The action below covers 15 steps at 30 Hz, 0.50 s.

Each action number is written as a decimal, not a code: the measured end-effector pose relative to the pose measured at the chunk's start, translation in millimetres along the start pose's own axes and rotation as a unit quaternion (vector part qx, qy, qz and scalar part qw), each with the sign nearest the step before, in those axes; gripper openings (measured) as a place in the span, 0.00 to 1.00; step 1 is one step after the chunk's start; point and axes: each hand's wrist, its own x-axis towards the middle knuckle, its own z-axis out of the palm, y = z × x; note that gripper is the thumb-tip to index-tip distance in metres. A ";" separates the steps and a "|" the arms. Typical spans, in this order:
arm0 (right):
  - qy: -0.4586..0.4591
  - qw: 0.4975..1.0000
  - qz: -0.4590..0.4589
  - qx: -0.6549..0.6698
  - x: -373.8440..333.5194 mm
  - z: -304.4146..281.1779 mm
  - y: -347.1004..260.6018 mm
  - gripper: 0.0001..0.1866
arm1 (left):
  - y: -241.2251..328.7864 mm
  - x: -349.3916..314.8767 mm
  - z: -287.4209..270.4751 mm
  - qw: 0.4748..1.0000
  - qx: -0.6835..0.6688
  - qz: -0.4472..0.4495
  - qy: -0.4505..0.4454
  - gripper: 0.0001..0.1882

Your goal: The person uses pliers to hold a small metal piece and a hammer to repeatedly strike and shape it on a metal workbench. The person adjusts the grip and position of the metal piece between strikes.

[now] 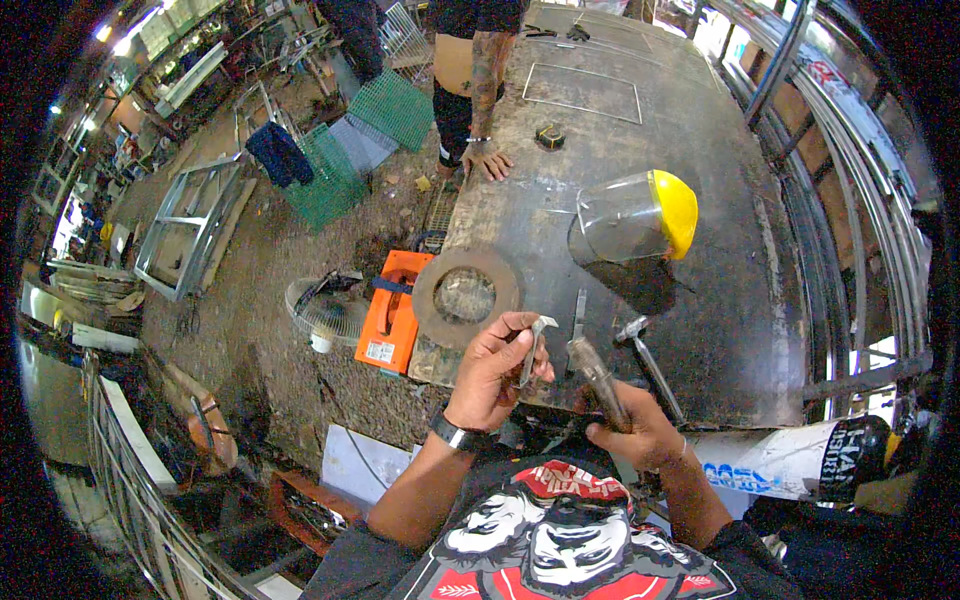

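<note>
My left hand (490,375) is closed round a small bent metal piece (537,345) with a hooked top, held up near the table's front edge. In my right hand (642,430) is a worn, stout cylindrical tool (600,380), its upper end tilted toward the metal piece but apart from it. Its exact kind I cannot make out. A hammer (652,370) lies on the table just right of that tool, head pointing away. Beyond my hands a thin metal strip (580,310) lies flat.
On the metal-topped table (720,330) are a yellow-topped face shield (675,215), a ring-shaped disc (430,300), a tape measure (549,136) and a wire frame (583,95). Another person's hand (487,160) rests on its left edge. An orange machine (392,310) and a white cylinder (770,462) stand nearby.
</note>
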 end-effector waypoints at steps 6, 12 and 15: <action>0.051 0.982 -0.052 -0.175 3.3 3.5 -20.1 0.47 | 0.8 -4.7 8.7 0.990 0.124 0.051 0.039 0.13; 0.010 0.991 -0.015 -0.135 2.7 1.8 -23.5 0.47 | -0.1 -5.0 8.8 0.998 0.051 0.047 0.011 0.13; 0.018 0.990 -0.028 -0.136 4.3 4.3 -22.9 0.47 | -1.8 -7.9 9.5 0.998 0.041 0.027 0.042 0.13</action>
